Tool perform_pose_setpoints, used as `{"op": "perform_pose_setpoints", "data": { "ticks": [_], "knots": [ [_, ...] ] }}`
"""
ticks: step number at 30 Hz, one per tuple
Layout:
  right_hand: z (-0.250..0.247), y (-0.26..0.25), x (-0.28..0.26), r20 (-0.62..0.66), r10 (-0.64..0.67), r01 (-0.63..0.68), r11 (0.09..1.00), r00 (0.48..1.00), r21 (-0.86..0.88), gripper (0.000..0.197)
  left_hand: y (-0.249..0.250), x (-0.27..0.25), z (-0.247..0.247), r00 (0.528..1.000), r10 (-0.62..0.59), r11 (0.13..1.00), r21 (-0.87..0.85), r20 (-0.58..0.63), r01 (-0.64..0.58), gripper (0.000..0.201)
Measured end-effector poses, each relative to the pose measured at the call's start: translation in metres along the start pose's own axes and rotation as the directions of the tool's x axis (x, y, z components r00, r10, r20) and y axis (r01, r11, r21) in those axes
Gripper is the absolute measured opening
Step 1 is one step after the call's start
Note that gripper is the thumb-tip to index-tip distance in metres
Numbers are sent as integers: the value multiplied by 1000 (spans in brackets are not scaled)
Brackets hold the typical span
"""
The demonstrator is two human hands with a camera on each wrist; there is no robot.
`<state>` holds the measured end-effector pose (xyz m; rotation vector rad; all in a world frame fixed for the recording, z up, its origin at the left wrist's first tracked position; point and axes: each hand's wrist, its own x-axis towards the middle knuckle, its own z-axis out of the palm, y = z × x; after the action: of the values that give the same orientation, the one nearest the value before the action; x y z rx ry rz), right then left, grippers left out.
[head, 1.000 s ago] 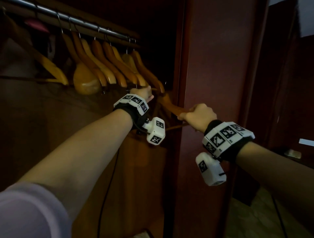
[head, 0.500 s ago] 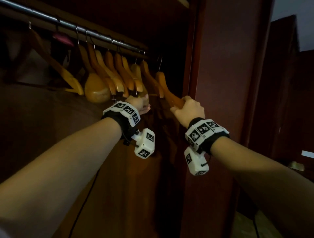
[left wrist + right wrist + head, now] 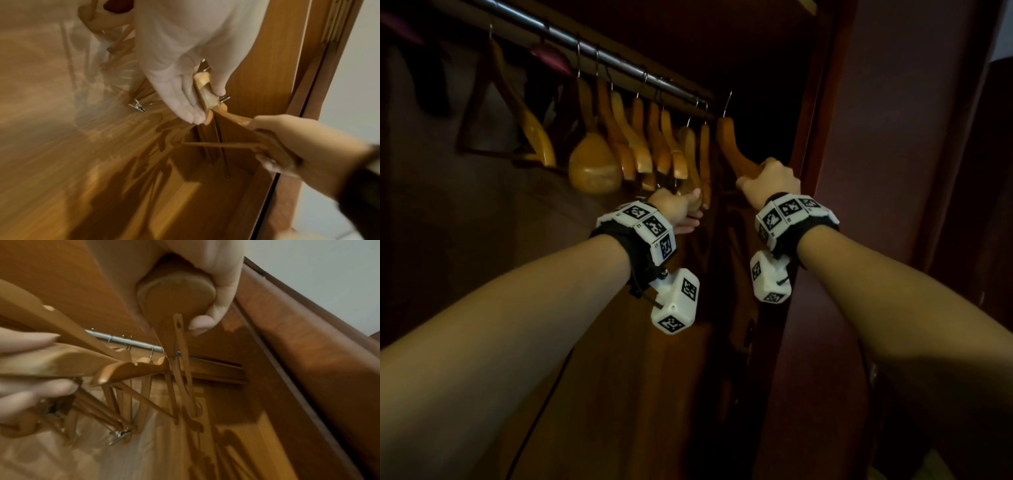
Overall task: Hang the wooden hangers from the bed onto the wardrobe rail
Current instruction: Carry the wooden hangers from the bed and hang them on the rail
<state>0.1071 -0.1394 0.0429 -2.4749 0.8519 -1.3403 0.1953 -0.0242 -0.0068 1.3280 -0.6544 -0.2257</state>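
Note:
A steel rail (image 3: 599,54) runs across the top of the wardrobe with several wooden hangers (image 3: 633,144) on it. My right hand (image 3: 767,180) grips the rounded end of another wooden hanger (image 3: 729,144); the right wrist view shows its fingers wrapped around that end (image 3: 176,293). Its wire hook (image 3: 727,102) stands up by the rail's right end; whether it sits on the rail I cannot tell. My left hand (image 3: 688,209) pinches the lower end of the rightmost hung hanger (image 3: 203,91) between thumb and fingers (image 3: 185,100), just left of the held hanger.
The wardrobe's side panel and door edge (image 3: 822,137) stand close on the right of my right hand. A broad-shouldered hanger (image 3: 594,168) and a dark garment (image 3: 431,85) hang further left. A metal clip (image 3: 136,106) shows on one hanger's bar.
My right hand has carried the hanger from outside the door edge up and left into the wardrobe, hook now by the rail. My left hand has stayed at the hung hangers.

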Motion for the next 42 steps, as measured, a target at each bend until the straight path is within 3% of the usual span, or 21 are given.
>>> {"op": "perform_pose_setpoints", "data": {
  "ticks": [9,13,17,26,29,32,37,42],
  "knots": [
    [19,-5,29,45,32,-33,999,998,30,44,-2,-1,8,1000,5,1000,29,-14,-5,25],
    [31,2,33,75,35,-36,999,997,17,46,-7,4,5,999,32,998,49,-29,-31,45],
    [41,7,29,67,24,-28,998,997,62,53,-9,6,6,999,42,999,26,-34,-41,44],
    [27,31,-28,-3,-126,124,978,992,167,47,-12,6,8,998,28,999,33,-48,-26,59],
    [18,47,-58,-2,-167,164,964,986,208,43,-18,3,16,996,35,999,15,-82,-34,48],
    [1,64,-80,14,-160,151,955,987,256,38,-32,-11,36,993,38,998,-51,-109,-43,40],
    [-40,99,-107,10,-167,158,948,986,277,30,-73,-61,88,998,-51,991,-125,47,56,38],
    [-93,151,-136,-34,-79,86,940,996,329,23,-87,-98,163,994,-54,988,-136,96,67,33]
  ]
}}
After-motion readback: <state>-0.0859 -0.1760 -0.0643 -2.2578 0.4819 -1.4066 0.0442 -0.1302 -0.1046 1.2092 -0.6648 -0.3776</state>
